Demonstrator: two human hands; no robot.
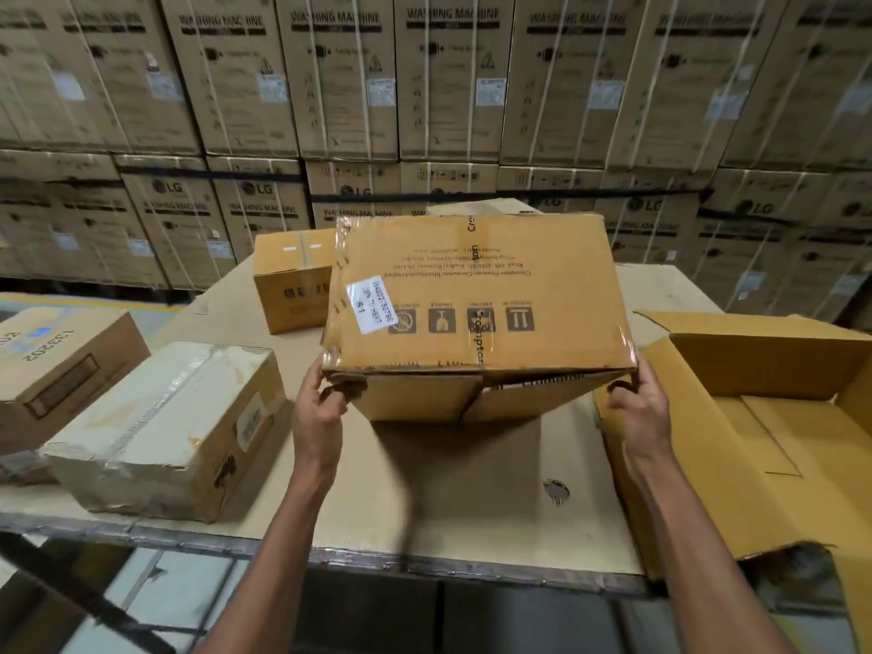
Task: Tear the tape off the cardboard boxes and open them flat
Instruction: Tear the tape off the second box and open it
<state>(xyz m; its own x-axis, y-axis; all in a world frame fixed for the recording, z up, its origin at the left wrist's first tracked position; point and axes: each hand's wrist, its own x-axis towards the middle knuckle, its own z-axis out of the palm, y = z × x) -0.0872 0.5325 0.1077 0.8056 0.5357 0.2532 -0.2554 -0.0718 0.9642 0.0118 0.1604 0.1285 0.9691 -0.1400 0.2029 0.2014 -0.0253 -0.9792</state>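
Note:
A taped brown cardboard box (476, 295) with a white label and upside-down print is held tilted above the cardboard-covered table (453, 488). My left hand (321, 408) grips its near left lower corner, fingers curled under the edge. My right hand (637, 403) grips the near right lower corner, by clear tape. The near flaps on the box's underside look partly split apart.
An opened box (755, 436) with its flaps up lies at the right. A pale taped box (165, 431) and another box (61, 365) stand at the left, and a small sealed box (292, 285) behind. Stacked washing-machine cartons (439, 87) wall the background.

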